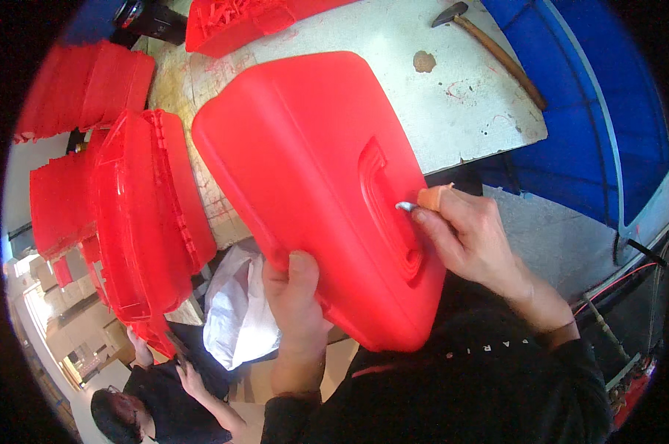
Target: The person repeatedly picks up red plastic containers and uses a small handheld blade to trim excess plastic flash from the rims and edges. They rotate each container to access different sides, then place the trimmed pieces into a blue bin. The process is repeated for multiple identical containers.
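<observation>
Red plastic case (297, 163): tilted, before the torso, over the near edge of the desk (490, 111). Left grip (294, 292) clasped on its lower left edge, thumb uppermost. Right grip (460, 226) pinching small metal tool (405, 206), tip beside the curved recess. Hammer (499, 59) at desk's right.

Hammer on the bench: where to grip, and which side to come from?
Likely mid-length on its wooden handle, from above and the left: the handle lies flat, long and slender, with the metal head at the far end, and the blue panel looks close along its right.
</observation>
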`<state>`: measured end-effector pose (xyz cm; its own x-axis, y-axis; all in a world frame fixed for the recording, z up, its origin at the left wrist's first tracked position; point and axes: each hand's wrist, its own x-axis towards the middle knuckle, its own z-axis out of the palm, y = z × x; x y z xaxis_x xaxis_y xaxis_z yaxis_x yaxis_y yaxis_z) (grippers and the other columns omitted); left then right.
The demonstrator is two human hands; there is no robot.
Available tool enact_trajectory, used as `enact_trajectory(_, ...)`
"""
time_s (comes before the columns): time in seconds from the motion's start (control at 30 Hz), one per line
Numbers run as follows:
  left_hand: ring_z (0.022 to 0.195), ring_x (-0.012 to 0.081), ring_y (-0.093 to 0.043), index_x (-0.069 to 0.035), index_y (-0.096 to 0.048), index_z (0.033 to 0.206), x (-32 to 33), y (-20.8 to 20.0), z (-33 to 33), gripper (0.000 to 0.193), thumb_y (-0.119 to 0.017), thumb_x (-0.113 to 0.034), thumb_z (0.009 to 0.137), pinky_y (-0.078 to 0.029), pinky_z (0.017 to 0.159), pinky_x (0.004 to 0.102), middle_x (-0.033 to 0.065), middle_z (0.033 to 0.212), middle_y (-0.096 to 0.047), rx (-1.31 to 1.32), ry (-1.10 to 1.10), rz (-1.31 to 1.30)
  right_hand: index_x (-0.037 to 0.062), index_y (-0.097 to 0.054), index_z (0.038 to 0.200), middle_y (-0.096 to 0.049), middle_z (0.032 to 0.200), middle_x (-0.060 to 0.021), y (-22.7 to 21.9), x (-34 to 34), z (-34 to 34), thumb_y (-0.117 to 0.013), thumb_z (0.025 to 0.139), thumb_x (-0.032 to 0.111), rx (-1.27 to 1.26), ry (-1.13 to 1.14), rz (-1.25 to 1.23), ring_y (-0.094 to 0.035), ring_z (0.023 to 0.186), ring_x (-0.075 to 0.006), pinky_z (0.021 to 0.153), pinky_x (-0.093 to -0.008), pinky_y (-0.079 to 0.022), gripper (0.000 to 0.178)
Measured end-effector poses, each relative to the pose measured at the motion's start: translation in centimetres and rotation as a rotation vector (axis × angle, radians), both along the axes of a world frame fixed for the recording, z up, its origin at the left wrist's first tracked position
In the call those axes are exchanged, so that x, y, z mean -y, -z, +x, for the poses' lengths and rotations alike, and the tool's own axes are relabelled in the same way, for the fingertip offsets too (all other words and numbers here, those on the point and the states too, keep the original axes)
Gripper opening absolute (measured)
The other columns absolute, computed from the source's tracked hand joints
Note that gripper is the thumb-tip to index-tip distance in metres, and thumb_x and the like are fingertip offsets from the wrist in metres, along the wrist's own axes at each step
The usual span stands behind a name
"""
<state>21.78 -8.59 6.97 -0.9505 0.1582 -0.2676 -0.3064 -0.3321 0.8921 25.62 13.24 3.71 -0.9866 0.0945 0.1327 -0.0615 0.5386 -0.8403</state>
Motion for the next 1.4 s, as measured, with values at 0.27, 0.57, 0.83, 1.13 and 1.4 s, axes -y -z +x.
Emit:
enact_trajectory(0.27,0.116,0.0259,-0.062,0.000,-0.047,0.137,1.1,0.9,-0.1,0.050,-0.058,-0.033,0.101,-0.051,0.100,0.0422,0.0141,0.132,-0.060,-0.004,-0.002,-0.049,0.0069,-0.063,0.089,-0.064,0.074,-0.0110,-1.8,-1.1,2.3,-0.071,0.088,0.014,0.139,-0.187,0.107,-0.067,0.064,-0.0290,0.056,-0.0391,-0.052,0.010)
enact_trajectory(0.57,0.132,0.0286,-0.049,-0.005,-0.038,0.149,4.1,-2.2,-2.5,0.076,-0.059,-0.054,0.094,-0.041,0.110,0.0459,0.0120,0.149,-0.047,-0.366,-0.014,0.103,0.0023,-0.064,0.101,-0.063,0.078,-0.0225,5.0,-6.4,-5.1,-0.059,0.097,0.019,0.028,0.266,-0.018,-0.065,0.072,-0.0392,0.065,-0.0427,-0.050,0.018)
enact_trajectory(0.83,0.095,0.0213,-0.067,0.005,-0.057,0.127,12.7,-27.6,-2.1,0.042,-0.067,-0.014,0.091,-0.054,0.085,0.0320,0.0143,0.111,-0.067,-1.048,-0.292,-0.676,0.0069,-0.046,0.139,-0.045,0.144,-0.0206,2.4,-6.2,-8.3,-0.067,0.086,0.001,-0.106,0.132,0.432,-0.050,0.129,-0.0396,0.104,-0.0438,-0.045,0.058)
enact_trajectory(1.13,0.085,0.0432,-0.068,0.001,-0.066,0.092,13.6,-18.8,-19.3,0.042,-0.074,-0.040,0.084,-0.054,0.074,0.0523,0.0247,0.087,-0.068,-0.624,-0.009,-2.377,0.0046,-0.054,0.127,-0.050,0.137,-0.0163,-9.7,-22.3,0.5,-0.061,0.089,-0.001,0.138,0.132,0.661,-0.052,0.127,-0.0329,0.106,-0.0429,-0.045,0.039)
enact_trajectory(1.4,0.098,0.0418,-0.065,-0.002,-0.067,0.106,16.7,-10.5,-23.7,0.043,-0.066,-0.041,0.090,-0.051,0.082,0.0503,0.0244,0.101,-0.068,-0.507,0.179,-2.167,0.0020,-0.061,0.116,-0.057,0.116,-0.0163,-2.6,-41.6,-6.9,-0.061,0.093,0.013,0.448,0.202,0.795,-0.058,0.107,-0.0316,0.091,-0.0432,-0.052,0.025)
